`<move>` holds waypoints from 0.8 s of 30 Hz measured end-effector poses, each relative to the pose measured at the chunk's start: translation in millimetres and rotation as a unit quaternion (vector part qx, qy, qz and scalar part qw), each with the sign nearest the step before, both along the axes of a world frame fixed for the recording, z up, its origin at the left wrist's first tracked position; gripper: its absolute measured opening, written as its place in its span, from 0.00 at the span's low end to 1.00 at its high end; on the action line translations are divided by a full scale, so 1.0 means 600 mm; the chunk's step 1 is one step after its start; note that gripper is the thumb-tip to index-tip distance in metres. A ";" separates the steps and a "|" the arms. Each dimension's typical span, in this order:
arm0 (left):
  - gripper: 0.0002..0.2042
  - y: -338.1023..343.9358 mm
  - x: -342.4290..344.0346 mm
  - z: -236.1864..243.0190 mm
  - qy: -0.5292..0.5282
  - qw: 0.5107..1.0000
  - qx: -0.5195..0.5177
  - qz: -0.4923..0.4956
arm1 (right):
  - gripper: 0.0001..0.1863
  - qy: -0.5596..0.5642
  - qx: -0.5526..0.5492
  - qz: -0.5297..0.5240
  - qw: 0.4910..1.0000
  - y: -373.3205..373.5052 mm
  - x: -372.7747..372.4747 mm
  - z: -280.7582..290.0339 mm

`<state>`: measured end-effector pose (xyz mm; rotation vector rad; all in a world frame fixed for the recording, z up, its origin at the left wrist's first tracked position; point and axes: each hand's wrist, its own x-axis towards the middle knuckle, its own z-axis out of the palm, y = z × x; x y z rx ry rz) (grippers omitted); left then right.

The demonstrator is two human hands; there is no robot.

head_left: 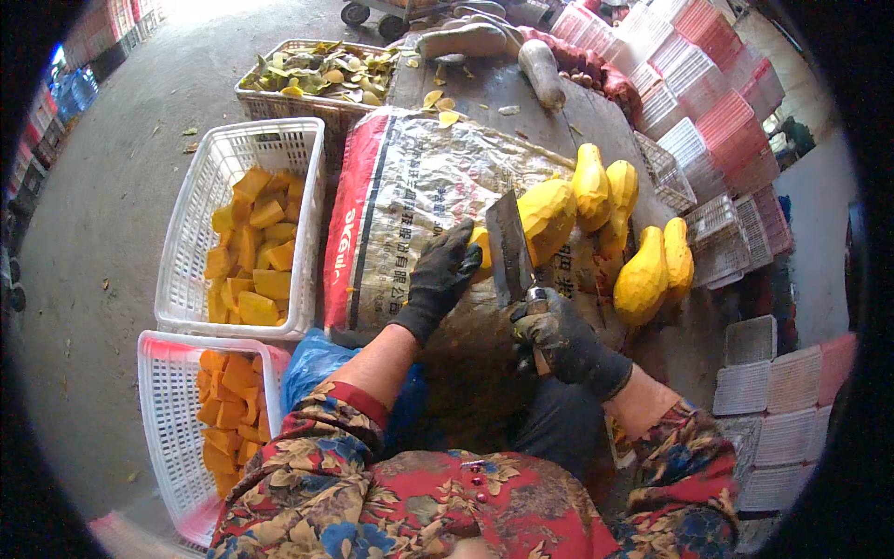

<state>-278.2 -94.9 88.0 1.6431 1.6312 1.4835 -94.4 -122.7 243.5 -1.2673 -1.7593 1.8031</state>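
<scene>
My left hand (438,279), in a black glove, rests with curled fingers against a yellow peeled squash (549,219) lying on a printed sack (358,224). My gloved right hand (568,340) grips the handle of a cleaver (510,244), whose dark blade stands across the squash just right of my left fingers and hides part of it. More peeled squashes (638,275) lie along the right side of the sack. A white basket (177,270) holding cut yellow chunks (251,261) stands to the left, and below it another basket (158,410) holds orange chunks (223,410).
A crate of peelings (317,74) stands beyond the sack. Unpeeled gourds (540,74) and red mesh bags (624,88) lie at the back. Stacked plastic crates (708,140) line the right, a cart (391,19) stands behind, and blue bottles (74,93) are far left.
</scene>
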 end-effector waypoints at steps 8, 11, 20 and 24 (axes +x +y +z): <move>0.24 0.006 0.003 0.001 0.022 1.000 0.000 0.019 | 0.00 -0.036 0.047 0.077 0.995 0.038 -0.008 -0.038; 0.24 0.008 0.007 0.002 0.023 0.999 -0.002 0.026 | 0.01 -0.048 -0.067 -0.023 0.996 0.029 -0.015 -0.037; 0.22 -0.004 0.012 0.011 0.016 0.999 -0.006 0.038 | 0.03 -0.084 0.357 0.306 0.878 0.075 0.002 -0.033; 0.23 -0.008 0.007 0.006 -0.013 0.999 -0.037 0.007 | 0.05 -0.043 0.125 0.193 0.972 0.079 -0.005 -0.129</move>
